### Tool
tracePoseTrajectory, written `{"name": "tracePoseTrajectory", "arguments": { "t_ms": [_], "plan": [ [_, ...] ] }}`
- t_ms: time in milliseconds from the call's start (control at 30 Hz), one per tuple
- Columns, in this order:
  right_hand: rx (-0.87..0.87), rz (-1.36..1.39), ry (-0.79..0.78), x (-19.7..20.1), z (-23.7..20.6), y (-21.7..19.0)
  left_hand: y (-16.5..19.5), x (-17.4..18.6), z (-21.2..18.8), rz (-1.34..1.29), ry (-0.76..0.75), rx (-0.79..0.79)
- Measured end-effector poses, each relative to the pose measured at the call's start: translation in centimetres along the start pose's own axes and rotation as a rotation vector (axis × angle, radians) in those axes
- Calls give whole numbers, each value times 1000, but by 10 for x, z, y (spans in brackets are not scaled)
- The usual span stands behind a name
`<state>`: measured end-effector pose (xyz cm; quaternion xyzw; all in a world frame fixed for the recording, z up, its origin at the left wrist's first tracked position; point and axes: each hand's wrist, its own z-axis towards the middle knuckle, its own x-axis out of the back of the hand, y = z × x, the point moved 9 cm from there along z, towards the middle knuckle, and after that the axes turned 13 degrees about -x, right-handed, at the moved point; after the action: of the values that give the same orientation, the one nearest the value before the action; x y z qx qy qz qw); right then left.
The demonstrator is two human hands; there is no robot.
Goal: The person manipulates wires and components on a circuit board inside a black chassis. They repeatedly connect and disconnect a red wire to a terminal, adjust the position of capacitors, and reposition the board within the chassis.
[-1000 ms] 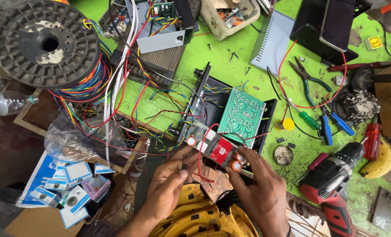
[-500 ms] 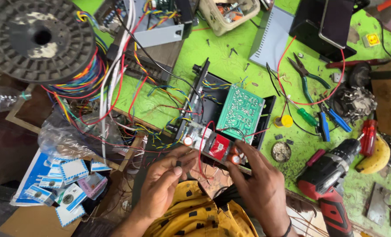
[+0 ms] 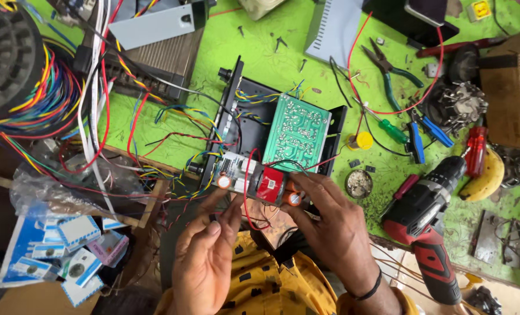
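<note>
**Up close: two hands at an open black chassis**

Both hands meet at the near edge of a black chassis (image 3: 245, 116) on a green table (image 3: 260, 46). The right hand (image 3: 336, 233) pinches a small module with a red block (image 3: 270, 184) and orange-capped parts, just below an upright green circuit board (image 3: 298, 133). The left hand (image 3: 207, 256), fingers loosely curled, touches a red wire (image 3: 246, 192) looping from it. A red cordless drill (image 3: 426, 216) lies near the right hand; green-handled pliers (image 3: 391, 70) lie farther back.
</note>
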<state>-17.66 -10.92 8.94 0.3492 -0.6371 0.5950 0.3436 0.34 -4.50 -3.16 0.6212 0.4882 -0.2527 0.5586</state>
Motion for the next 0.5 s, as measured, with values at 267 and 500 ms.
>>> {"name": "tracePoseTrajectory", "arguments": {
  "t_ms": [267,500],
  "plan": [
    [88,-132,-12,-10,6,2,-2,-4,-1,162,-4,-59],
    [75,-271,68,-20,2,-8,-8,5,13,626,-262,112]
  ]
}}
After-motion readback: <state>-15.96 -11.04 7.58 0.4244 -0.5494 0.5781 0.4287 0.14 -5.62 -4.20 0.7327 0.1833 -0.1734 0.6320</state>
